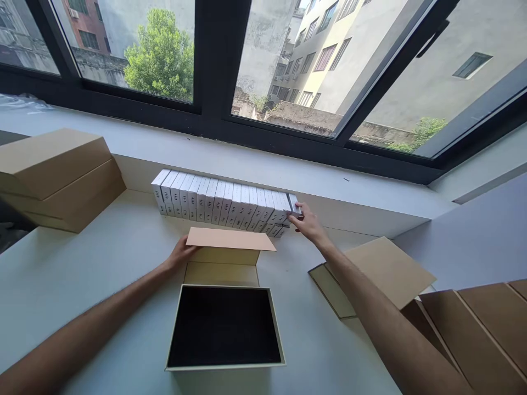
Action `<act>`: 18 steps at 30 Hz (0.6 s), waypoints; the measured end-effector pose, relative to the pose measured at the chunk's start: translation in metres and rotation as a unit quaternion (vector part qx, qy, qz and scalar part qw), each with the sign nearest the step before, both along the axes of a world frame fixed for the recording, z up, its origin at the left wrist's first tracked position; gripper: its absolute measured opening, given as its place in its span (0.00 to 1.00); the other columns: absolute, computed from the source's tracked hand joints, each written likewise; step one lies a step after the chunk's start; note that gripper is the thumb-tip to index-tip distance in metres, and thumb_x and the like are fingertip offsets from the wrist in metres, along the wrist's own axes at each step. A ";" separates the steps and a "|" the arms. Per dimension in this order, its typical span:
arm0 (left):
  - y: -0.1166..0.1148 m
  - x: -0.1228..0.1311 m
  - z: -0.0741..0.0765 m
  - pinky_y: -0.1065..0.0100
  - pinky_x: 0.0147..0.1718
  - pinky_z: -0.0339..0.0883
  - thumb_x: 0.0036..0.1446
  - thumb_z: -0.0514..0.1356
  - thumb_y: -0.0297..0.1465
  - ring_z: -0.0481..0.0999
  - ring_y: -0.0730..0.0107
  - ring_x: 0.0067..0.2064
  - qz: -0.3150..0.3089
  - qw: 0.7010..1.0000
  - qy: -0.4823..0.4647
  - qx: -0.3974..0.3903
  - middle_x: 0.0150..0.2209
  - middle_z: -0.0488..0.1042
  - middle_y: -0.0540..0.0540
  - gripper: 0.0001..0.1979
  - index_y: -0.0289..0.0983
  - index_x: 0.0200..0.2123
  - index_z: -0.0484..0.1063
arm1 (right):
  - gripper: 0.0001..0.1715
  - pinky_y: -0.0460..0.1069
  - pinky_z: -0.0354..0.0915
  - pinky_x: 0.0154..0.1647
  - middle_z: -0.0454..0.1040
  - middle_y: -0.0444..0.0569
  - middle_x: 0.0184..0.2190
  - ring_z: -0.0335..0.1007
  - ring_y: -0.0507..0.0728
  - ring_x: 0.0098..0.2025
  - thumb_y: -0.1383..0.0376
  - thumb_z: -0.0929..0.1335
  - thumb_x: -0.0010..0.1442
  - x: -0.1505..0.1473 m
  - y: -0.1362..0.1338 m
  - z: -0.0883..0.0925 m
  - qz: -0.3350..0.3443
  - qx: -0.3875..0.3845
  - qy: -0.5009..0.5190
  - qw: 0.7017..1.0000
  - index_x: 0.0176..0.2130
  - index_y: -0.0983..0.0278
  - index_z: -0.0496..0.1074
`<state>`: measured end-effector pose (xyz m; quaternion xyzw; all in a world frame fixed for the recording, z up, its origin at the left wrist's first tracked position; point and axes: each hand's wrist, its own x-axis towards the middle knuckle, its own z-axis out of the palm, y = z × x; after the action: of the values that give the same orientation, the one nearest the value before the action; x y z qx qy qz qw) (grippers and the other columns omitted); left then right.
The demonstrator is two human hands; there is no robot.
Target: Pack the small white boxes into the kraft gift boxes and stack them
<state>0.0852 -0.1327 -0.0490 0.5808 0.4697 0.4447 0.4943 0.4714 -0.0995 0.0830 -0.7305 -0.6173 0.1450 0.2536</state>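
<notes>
A box (225, 366) with a pale rim stands before me, its inside filled by a black surface. Its hinged lid (222, 274) is raised at the back, ending in a pinkish-tan flap (230, 239). My left hand (183, 250) grips the left end of that flap, with some fingers hidden behind it. Beyond the box runs a long double-stacked row of small white boxes (218, 200) with dark print. At the row's right end, my right hand (307, 222) has its fingers closed on the last small white box (293, 204), which leans slightly apart from its neighbours.
Stacked brown cartons (61, 175) stand at the far left. To the right, under my right forearm, lies another open brown box (389, 269), with more brown boxes (477, 323) beside it. A white ledge (263, 164) and dark-framed windows bound the white table (135, 329) at the back.
</notes>
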 end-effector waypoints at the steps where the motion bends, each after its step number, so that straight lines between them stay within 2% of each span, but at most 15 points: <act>1: 0.000 0.000 -0.001 0.52 0.50 0.72 0.40 0.67 0.58 0.79 0.43 0.51 -0.003 1.000 -0.002 0.002 0.43 0.82 0.38 0.34 0.36 0.42 0.79 | 0.31 0.48 0.72 0.29 0.78 0.52 0.39 0.74 0.55 0.32 0.59 0.69 0.58 -0.002 -0.002 -0.001 0.002 0.008 0.004 1.000 0.59 0.63 0.64; 6: 0.000 0.000 -0.003 0.52 0.50 0.73 0.40 0.67 0.59 0.78 0.43 0.51 -0.005 1.000 -0.020 0.014 0.44 0.82 0.37 0.35 0.36 0.42 0.79 | 0.21 0.51 0.73 0.32 0.77 0.48 0.30 0.74 0.57 0.28 0.59 0.70 0.56 -0.008 -0.014 0.006 -0.021 0.065 0.029 0.997 0.49 0.63 0.70; 9: 0.000 0.000 -0.004 0.52 0.48 0.74 0.40 0.68 0.58 0.79 0.43 0.49 -0.003 0.999 -0.028 0.021 0.44 0.82 0.36 0.34 0.35 0.40 0.79 | 0.22 0.53 0.75 0.34 0.78 0.56 0.41 0.77 0.60 0.37 0.55 0.68 0.59 -0.009 -0.033 0.025 -0.059 0.145 0.060 0.986 0.49 0.63 0.68; 11: 0.000 0.001 -0.005 0.53 0.48 0.74 0.39 0.68 0.58 0.79 0.43 0.49 -0.006 0.999 -0.030 0.021 0.44 0.82 0.36 0.34 0.35 0.38 0.78 | 0.24 0.53 0.76 0.35 0.76 0.58 0.48 0.76 0.61 0.43 0.51 0.64 0.62 -0.013 -0.055 0.043 -0.064 0.190 0.086 0.976 0.51 0.63 0.66; 14: 0.001 0.001 -0.007 0.54 0.49 0.73 0.38 0.68 0.59 0.79 0.44 0.50 -0.007 0.999 -0.042 0.019 0.44 0.82 0.37 0.35 0.35 0.40 0.78 | 0.24 0.53 0.77 0.35 0.77 0.53 0.47 0.75 0.59 0.43 0.49 0.66 0.61 -0.031 -0.097 0.066 -0.031 0.234 0.144 0.961 0.51 0.60 0.67; 16: 0.002 0.001 -0.008 0.54 0.50 0.73 0.39 0.68 0.58 0.79 0.45 0.50 -0.005 0.998 -0.052 0.026 0.46 0.82 0.36 0.36 0.35 0.42 0.78 | 0.22 0.52 0.77 0.32 0.78 0.50 0.42 0.75 0.59 0.40 0.50 0.70 0.58 -0.051 -0.126 0.070 0.008 0.225 0.205 0.953 0.48 0.60 0.71; 18: 0.004 0.000 -0.010 0.55 0.50 0.73 0.41 0.68 0.57 0.79 0.46 0.50 -0.001 0.998 -0.053 0.035 0.46 0.82 0.36 0.35 0.34 0.42 0.78 | 0.21 0.51 0.76 0.29 0.78 0.49 0.38 0.74 0.57 0.35 0.51 0.73 0.57 -0.073 -0.151 0.062 0.059 0.145 0.261 0.953 0.46 0.60 0.74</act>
<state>0.0849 -0.1283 -0.0590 0.5737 0.4264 0.4910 0.4980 0.3987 -0.2504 0.1450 -0.5846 -0.5864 0.2537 0.5001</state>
